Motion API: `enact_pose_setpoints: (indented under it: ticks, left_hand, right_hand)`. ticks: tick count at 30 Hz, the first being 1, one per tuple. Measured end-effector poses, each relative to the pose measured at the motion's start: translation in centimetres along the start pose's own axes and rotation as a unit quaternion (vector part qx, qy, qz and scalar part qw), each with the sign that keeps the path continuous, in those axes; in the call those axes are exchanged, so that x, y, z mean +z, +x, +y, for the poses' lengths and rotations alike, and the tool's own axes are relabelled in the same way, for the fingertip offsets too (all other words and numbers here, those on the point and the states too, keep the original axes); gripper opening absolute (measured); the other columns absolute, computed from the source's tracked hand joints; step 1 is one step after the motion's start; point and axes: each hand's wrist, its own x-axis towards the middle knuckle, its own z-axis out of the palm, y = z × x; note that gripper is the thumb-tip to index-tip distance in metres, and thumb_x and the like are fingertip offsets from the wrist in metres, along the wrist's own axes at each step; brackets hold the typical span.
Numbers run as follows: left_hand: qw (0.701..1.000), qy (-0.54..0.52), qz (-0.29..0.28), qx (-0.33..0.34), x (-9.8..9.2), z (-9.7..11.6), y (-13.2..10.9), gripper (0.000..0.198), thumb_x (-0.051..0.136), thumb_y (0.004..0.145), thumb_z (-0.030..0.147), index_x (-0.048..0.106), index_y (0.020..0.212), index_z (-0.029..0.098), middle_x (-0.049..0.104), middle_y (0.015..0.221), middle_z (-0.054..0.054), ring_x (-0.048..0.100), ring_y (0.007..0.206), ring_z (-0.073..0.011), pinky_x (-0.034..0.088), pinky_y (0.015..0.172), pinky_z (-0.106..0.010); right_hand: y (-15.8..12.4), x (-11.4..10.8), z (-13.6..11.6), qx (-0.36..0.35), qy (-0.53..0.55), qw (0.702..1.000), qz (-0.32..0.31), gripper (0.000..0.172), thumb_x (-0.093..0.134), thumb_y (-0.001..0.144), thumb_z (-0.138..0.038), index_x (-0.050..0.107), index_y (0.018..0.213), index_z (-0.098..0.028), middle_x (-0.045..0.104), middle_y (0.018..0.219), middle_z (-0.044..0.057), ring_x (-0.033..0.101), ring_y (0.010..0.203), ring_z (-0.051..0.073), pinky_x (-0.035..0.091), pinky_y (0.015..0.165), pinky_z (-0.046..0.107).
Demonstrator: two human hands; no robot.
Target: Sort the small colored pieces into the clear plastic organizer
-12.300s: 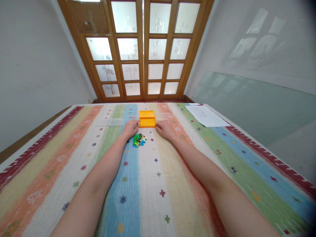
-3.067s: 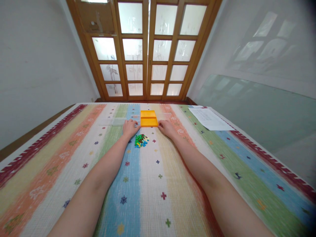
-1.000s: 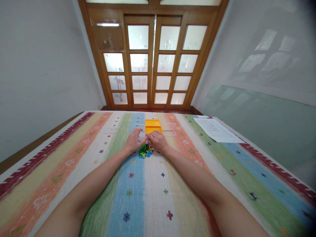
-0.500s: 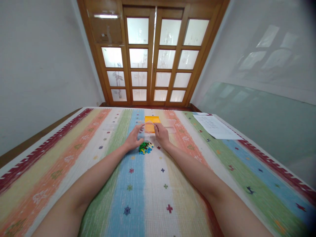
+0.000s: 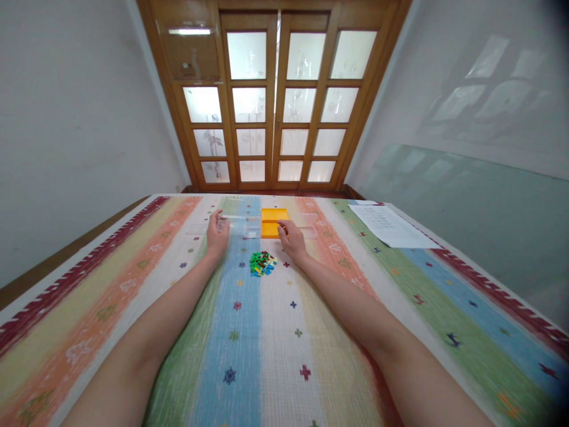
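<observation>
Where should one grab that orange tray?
Pinch the near wall of the orange tray, coming from the near side. It lies flat and shallow on the striped cloth, open on top, so the thin rim is the likely handhold; clear plastic pieces seem to flank its left and right walls. The right hand rests by its near right corner.

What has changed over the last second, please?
The left hand moved left, now at the left end of the clear tray; the right hand shifted right to the near corner of the orange tray. The pile of small bricks and the paper stayed put.
</observation>
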Motion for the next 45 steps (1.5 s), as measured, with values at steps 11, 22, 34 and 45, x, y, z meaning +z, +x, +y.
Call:
enact_pose_setpoints:
  ticks: [11,22,34,45]
  left_hand:
    - [0.979,0.168,-0.108,-0.045,-0.7,-6.6,1.2,0.051,0.058,0.091,0.037,0.056,0.138,0.017,0.061,0.139,-0.016,0.056,0.130,-0.0304,0.042,0.116,-0.048]
    - [0.946,0.302,-0.113,0.024,-0.9,-4.7,0.3,0.031,0.058,0.087,0.031,0.072,0.111,0.019,0.063,0.116,-0.013,0.058,0.114,-0.0316,0.046,0.107,-0.047]
    - [0.923,0.280,-0.237,0.115,0.1,-1.6,-0.7,0.025,0.056,0.086,0.019,0.078,0.097,0.024,0.071,0.106,-0.010,0.051,0.121,-0.0327,0.036,0.113,-0.052]
    - [0.934,0.252,-0.238,0.085,0.5,-2.0,-0.3,0.025,0.056,0.087,0.017,0.078,0.097,0.025,0.071,0.109,-0.010,0.053,0.118,-0.0334,0.038,0.110,-0.052]
  right_hand:
    - [-0.4,0.1,-0.9,-0.031,-0.035,0.997,-0.065,0.025,0.045,0.105,-0.033,0.067,0.105,-0.021,0.068,0.102,0.007,0.062,0.091,0.021,0.048,0.085,0.031]
    - [-0.5,0.7,0.0,-0.033,-0.131,0.985,-0.108,0.019,0.052,0.103,-0.028,0.069,0.104,-0.021,0.068,0.105,0.008,0.059,0.103,0.023,0.044,0.093,0.033]
    - [-0.5,0.8,0.1,-0.004,-0.198,0.967,-0.162,0.019,0.058,0.100,-0.027,0.070,0.113,-0.020,0.068,0.113,0.010,0.058,0.107,0.025,0.040,0.095,0.036]
    - [-0.5,1.0,0.2,-0.007,-0.201,0.964,-0.172,0.019,0.057,0.100,-0.028,0.071,0.111,-0.020,0.068,0.110,0.011,0.058,0.105,0.025,0.042,0.093,0.036]
